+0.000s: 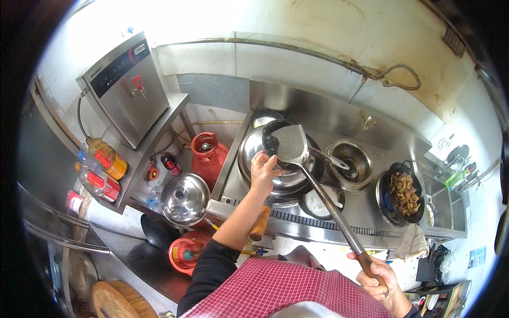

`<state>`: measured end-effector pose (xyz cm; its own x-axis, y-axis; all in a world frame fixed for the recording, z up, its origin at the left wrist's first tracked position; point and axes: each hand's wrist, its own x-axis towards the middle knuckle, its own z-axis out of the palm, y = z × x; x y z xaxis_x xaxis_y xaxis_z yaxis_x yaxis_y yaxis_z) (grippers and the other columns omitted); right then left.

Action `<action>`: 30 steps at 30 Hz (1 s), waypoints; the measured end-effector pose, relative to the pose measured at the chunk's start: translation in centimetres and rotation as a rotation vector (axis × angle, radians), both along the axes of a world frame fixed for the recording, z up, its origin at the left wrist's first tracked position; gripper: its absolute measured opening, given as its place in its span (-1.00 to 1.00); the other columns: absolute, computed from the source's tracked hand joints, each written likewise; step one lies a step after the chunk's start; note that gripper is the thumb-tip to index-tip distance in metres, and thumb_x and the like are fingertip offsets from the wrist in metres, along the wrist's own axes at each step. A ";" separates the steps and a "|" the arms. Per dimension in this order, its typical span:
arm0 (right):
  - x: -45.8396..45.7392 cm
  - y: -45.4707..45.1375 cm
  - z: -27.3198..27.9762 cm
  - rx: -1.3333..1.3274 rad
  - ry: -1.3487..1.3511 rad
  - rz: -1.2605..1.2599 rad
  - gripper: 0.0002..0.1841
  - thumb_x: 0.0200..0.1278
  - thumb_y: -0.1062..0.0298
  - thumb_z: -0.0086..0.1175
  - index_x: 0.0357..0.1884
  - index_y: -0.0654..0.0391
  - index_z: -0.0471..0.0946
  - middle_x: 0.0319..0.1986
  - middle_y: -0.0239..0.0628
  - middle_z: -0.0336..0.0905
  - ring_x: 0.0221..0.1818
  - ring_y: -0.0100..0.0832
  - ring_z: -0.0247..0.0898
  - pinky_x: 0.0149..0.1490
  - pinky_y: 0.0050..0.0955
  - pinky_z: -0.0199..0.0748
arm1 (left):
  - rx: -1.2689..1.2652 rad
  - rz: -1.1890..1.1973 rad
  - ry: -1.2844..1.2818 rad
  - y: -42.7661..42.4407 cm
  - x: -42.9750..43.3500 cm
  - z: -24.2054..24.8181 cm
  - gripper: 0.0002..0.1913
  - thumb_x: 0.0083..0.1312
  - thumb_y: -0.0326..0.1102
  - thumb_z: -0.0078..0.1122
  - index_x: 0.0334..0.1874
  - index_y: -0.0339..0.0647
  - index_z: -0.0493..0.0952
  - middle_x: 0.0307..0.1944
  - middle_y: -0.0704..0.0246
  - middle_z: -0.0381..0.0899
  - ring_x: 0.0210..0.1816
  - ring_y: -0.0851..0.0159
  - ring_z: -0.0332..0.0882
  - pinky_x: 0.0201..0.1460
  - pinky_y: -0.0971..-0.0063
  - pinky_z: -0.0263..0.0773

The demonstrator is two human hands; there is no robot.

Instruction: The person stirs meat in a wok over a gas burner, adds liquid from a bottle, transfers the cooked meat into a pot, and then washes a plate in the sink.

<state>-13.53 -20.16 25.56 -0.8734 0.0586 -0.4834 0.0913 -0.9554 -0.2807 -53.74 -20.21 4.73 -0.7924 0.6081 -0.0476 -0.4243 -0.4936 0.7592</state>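
My right hand [379,278] grips the wooden handle end of a long metal wok spatula [288,143], whose broad blade is raised over the stove. Beside the left edge of that blade is my left hand [264,171], its fingertips at a dark, crumpled scrubber-like thing [271,144] that lies against the blade. Whether the fingers pinch it is hard to tell. Below them are a large shiny metal lid or bowl [248,159] and a dark pan, with a wooden handle [260,224] pointing towards me.
A wok of chopped food [403,192] sits over a blue flame at the right. Near the stove's middle is a metal basin [350,165]. Red gas cylinders [212,155], a lidded steel pot [185,198] and bottles [101,181] stand left. A cloth [411,242] hangs at the front edge.
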 end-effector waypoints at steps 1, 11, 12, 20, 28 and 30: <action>0.1 0.0 0.0 0.011 0.000 -0.005 -0.39 0.44 0.30 -0.09 0.44 0.22 0.00 -0.64 -0.35 0.11 -0.84 -0.71 -0.10 -0.82 -0.63 -0.27 | -0.009 0.019 0.005 0.2 0.2 0.1 -0.73 0.34 -0.42 0.17 -0.48 -0.11 0.29 -0.20 0.46 0.23 -0.25 0.39 0.45 -0.35 0.35 0.71; 0.4 -0.3 0.4 0.169 -0.063 -0.027 -0.36 0.37 0.33 -0.04 0.42 0.23 0.01 -0.66 -0.28 0.14 -0.86 -0.66 -0.13 -0.81 -0.57 -0.25 | 0.029 -0.063 -0.122 -0.3 0.2 1.3 -0.79 0.38 -0.43 0.09 -0.42 -0.05 0.30 -0.38 0.48 0.40 -0.34 0.42 0.52 -0.26 0.14 0.71; 0.4 -0.3 0.5 0.241 -0.080 -0.015 -0.37 0.37 0.36 -0.05 0.42 0.23 0.02 -0.67 -0.28 0.15 -0.86 -0.64 -0.10 -0.81 -0.55 -0.20 | 0.059 -0.066 -0.129 -0.4 0.1 1.3 -0.79 0.38 -0.43 0.09 -0.42 -0.05 0.31 -0.38 0.47 0.41 -0.34 0.41 0.53 -0.24 0.10 0.70; 0.1 0.0 0.7 0.837 -0.432 0.102 -0.40 0.26 0.51 -0.06 0.36 0.19 0.10 -0.70 -0.29 0.25 -0.82 -0.51 0.11 -0.72 -0.51 0.13 | 0.110 -0.026 -0.127 -1.1 -0.6 1.4 -0.80 0.37 -0.43 0.10 -0.42 -0.07 0.31 -0.37 0.40 0.51 -0.30 0.35 0.59 -0.21 0.05 0.69; -1.5 0.8 -2.1 1.448 -0.567 0.411 -0.36 0.31 0.50 -0.01 0.40 0.25 0.03 -0.69 -0.42 0.33 -0.77 -0.54 0.28 -0.65 -0.52 0.27 | 0.128 0.018 -0.040 -0.7 0.7 1.1 -0.81 0.37 -0.42 0.10 -0.41 -0.08 0.33 -0.41 0.42 0.49 -0.36 0.36 0.59 -0.25 0.12 0.70; -1.7 1.0 -2.5 1.354 -0.541 0.397 -0.37 0.31 0.51 -0.02 0.40 0.24 0.03 -0.69 -0.42 0.32 -0.77 -0.55 0.27 -0.65 -0.52 0.26 | 0.113 0.012 -0.034 -0.8 0.7 0.8 -0.80 0.36 -0.43 0.12 -0.42 -0.08 0.33 -0.39 0.41 0.51 -0.35 0.35 0.60 -0.30 0.21 0.71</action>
